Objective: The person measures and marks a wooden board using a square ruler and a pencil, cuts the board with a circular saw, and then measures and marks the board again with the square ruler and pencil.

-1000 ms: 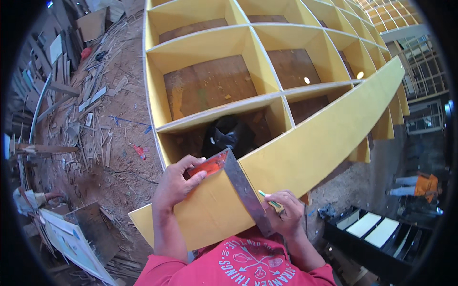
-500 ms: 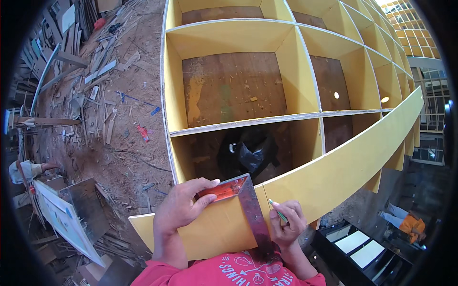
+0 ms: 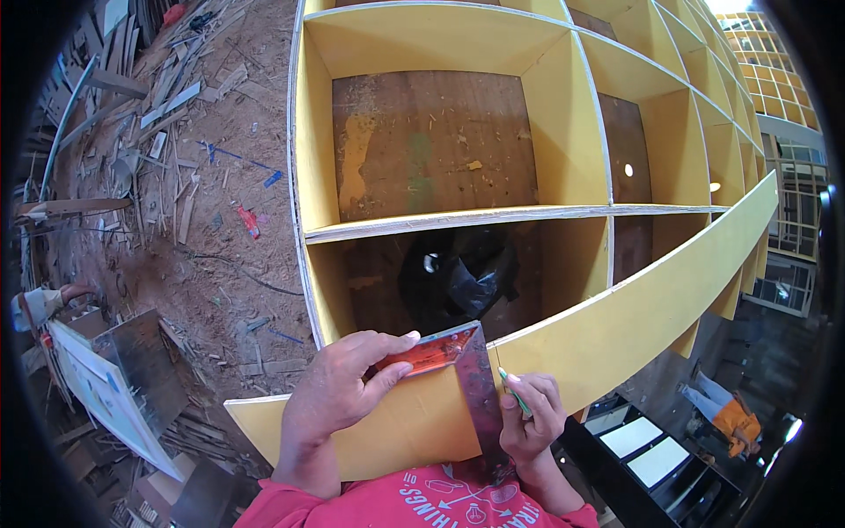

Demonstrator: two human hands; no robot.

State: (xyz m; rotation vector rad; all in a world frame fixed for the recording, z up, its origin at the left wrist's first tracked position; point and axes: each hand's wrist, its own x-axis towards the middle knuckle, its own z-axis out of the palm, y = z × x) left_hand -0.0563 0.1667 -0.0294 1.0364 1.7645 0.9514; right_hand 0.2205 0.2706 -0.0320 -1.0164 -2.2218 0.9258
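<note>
My left hand grips the orange stock of a try square, thumb and fingers around it. The stock lies along the far edge of a long yellow board, and the dark blade crosses the board toward my body. Just right of the blade, my right hand pinches a thin green pencil, its tip close to the board's surface. A short dark line shows on the board beside the blade, near the far edge. The blade's near end is partly hidden against my red shirt.
Beyond the board stands a large yellow grid of compartments; a black plastic bag lies in the nearest one. Wood scraps litter the dirt floor at left. A person in orange is at far right, near a black frame with white panels.
The try square has slid slightly right along the board, closer to the dark line. My right hand's pencil tip is nearer the line and blade. The whole view has shifted a little.
</note>
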